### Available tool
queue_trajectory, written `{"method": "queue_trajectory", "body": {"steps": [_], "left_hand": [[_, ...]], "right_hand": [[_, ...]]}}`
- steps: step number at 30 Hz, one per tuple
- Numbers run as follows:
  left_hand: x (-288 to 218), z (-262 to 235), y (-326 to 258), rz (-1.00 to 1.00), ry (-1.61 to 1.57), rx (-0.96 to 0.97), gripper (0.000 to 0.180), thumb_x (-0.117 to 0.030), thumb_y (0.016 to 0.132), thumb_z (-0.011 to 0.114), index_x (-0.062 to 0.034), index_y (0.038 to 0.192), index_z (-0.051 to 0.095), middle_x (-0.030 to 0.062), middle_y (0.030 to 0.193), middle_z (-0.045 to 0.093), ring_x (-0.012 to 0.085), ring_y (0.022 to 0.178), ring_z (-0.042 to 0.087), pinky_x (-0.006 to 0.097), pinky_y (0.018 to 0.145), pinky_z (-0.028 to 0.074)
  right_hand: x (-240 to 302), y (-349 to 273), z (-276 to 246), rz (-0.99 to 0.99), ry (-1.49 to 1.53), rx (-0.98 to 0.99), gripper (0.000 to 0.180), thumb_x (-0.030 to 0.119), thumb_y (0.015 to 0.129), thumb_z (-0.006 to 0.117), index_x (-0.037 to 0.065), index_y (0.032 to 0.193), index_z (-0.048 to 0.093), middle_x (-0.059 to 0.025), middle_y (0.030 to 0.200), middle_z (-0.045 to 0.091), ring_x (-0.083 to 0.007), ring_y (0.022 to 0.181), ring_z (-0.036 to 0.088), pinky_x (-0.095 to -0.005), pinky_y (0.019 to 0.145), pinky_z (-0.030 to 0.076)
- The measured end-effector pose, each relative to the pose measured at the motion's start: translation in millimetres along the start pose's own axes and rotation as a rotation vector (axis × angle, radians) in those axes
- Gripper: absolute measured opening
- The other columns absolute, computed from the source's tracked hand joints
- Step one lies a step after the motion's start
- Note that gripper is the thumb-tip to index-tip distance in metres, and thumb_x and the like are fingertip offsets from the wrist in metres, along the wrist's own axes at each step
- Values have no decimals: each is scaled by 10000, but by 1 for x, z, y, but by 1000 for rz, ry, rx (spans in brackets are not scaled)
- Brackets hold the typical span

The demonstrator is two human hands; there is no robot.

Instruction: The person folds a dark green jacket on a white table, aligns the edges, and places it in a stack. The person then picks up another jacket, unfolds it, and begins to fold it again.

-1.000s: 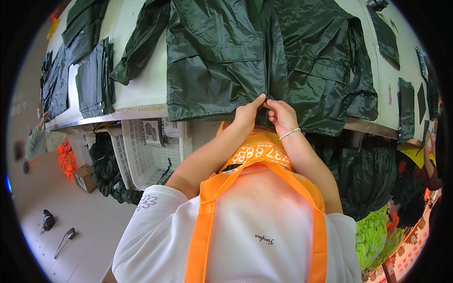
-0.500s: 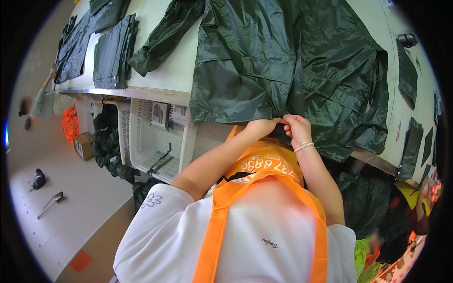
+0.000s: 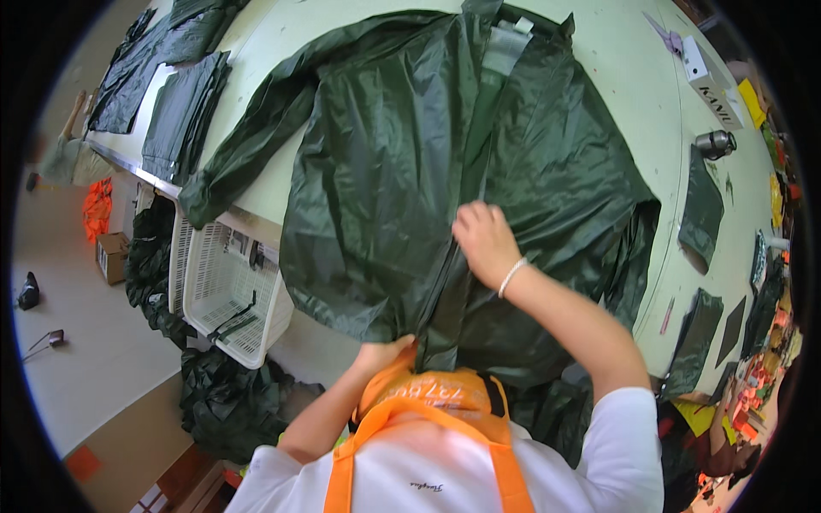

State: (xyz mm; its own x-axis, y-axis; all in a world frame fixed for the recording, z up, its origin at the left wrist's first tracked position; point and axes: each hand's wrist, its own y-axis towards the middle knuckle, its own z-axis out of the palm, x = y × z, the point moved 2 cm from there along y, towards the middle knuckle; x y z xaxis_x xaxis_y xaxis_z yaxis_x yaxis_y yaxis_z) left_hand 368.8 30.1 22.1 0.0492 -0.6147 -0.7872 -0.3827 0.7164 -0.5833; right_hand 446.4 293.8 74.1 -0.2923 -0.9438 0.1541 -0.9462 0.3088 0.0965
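A shiny dark green jacket (image 3: pixel 376 188) lies front side up across the pale table, its collar at the far end and one sleeve stretched to the left. At mid-chest my right hand (image 3: pixel 486 244) is closed in a pinch on the front zipper line; the slider itself is hidden by the fingers. Above that hand the front parts in a V, and below it the two edges run together. Close to my body, my left hand (image 3: pixel 385 352) grips the bottom hem beside the front edge. The hem hangs over the table's near edge.
Folded dark green garments (image 3: pixel 184 115) lie at the table's left. White plastic baskets (image 3: pixel 239 295) and heaped green garments (image 3: pixel 227 393) are below. Flat green pieces (image 3: pixel 701 205), a flask (image 3: pixel 715 144), a white box (image 3: pixel 708 81) and scissors (image 3: pixel 665 36) lie right. Other people are at both sides.
My right hand has moved up the jacket's front from the hem to mid-chest. The left hand stays at the hem. More of the jacket, up to its collar, is in view.
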Motion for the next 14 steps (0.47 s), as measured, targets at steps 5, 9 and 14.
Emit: {"method": "queue_trajectory", "body": {"steps": [5, 9, 14], "left_hand": [[65, 14, -29, -89, 108, -108, 504, -90, 786, 702, 19, 1230, 490, 137, 1204, 564, 254, 1090, 516, 331, 959, 405], [132, 24, -49, -241, -4, -36, 535, -121, 772, 717, 4, 1239, 488, 152, 1158, 589, 261, 1079, 547, 348, 938, 433], [113, 9, -38, -174, 152, 168, 527, -119, 794, 703, -93, 1276, 493, 155, 1194, 584, 217, 1111, 544, 355, 979, 412]], "right_hand": [[-129, 85, 2, 121, -342, -97, 101, 124, 764, 540, 123, 818, 625, -39, 860, 605, -221, 936, 534, -359, 839, 388], [-222, 148, -23, 410, -383, -216, 131, 123, 823, 507, 120, 863, 632, -39, 918, 617, -227, 935, 550, -381, 792, 407], [-232, 187, 6, 433, -118, -280, 89, 161, 790, 614, 91, 842, 633, -54, 940, 597, -241, 973, 539, -387, 840, 439]]}}
